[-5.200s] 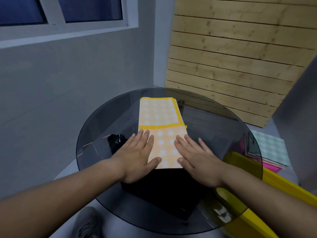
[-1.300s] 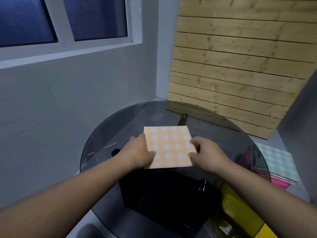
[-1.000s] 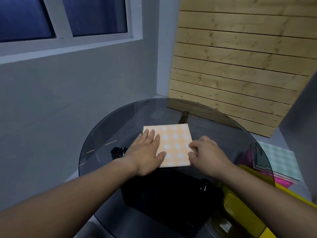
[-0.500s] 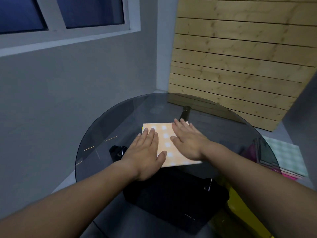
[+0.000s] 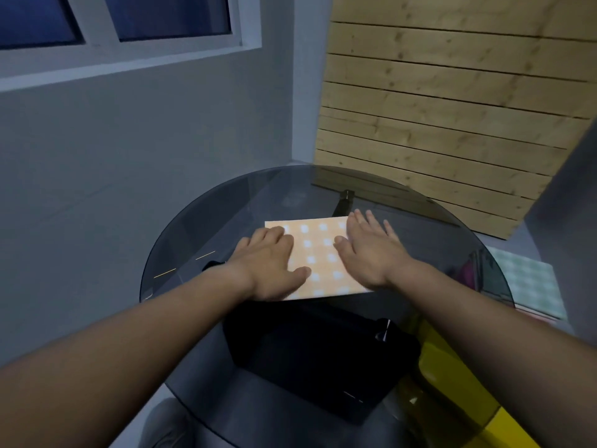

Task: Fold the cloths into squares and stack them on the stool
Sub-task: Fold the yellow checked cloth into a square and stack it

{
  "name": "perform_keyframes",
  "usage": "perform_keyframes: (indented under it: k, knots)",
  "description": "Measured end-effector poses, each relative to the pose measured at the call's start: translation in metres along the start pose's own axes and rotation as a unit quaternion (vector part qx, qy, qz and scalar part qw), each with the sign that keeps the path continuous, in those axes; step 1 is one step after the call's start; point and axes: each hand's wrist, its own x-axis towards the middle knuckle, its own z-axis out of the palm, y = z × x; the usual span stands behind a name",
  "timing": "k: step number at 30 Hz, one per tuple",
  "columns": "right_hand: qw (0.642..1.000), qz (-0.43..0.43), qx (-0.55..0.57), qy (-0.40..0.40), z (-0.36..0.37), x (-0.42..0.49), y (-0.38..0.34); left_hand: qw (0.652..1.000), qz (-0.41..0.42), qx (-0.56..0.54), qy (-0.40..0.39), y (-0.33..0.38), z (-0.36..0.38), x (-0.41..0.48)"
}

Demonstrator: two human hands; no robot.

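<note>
Now both hands lie palm down on the cloth (image 5: 318,253), gripping nothing. The left hand (image 5: 268,265) covers its left edge, thumb stretched across the checks and fingers a little bent. The right hand (image 5: 371,250) presses flat on its right side, fingers straight and spread, their tips past the far right corner onto the table (image 5: 226,208). The cloth is a folded orange square, flat on the glass near the middle. A stack (image 5: 529,286) of folded cloths sits low beyond the table's right rim. Half a second ago the right hand lay over the cloth's middle, close beside the left; it has slid right, baring more checks between them. The left fingers were straight then. Five seconds ago the cloth was a longer strip with yellow borders showing.
</note>
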Motion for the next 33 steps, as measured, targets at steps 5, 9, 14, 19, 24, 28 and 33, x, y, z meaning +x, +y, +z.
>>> perform_keyframes:
  k: [5, 9, 14, 19, 24, 28, 33]
  knots:
    - [0.997, -0.071, 0.016, -0.015, 0.003, -0.024, -0.007, 0.999, -0.015, 0.030, 0.017, 0.001, 0.003, 0.011]
    - [0.996, -0.079, -0.007, -0.051, 0.010, -0.035, 0.010, 0.999, -0.029, 0.045, 0.006, -0.001, 0.016, 0.014]
    - [0.994, -0.078, -0.023, -0.068, 0.006, -0.036, 0.018, 0.999, -0.044, -0.002, -0.011, -0.005, 0.022, 0.019]
    - [0.995, -0.067, 0.067, -0.044, 0.000, -0.037, 0.016, 0.995, -0.052, -0.087, 0.023, -0.005, 0.019, 0.014]
    - [0.954, 0.042, 0.286, 0.074, -0.021, -0.040, 0.019, 0.937, -0.189, -0.259, 0.136, -0.007, -0.014, -0.003]
    - [0.907, 0.136, 0.398, 0.018, -0.037, -0.038, 0.011, 0.884, -0.229, -0.401, 0.077, -0.004, -0.029, -0.017]
    - [0.870, 0.153, 0.465, -0.054, -0.038, -0.044, -0.002, 0.856, -0.207, -0.470, 0.057, 0.000, -0.031, -0.026]
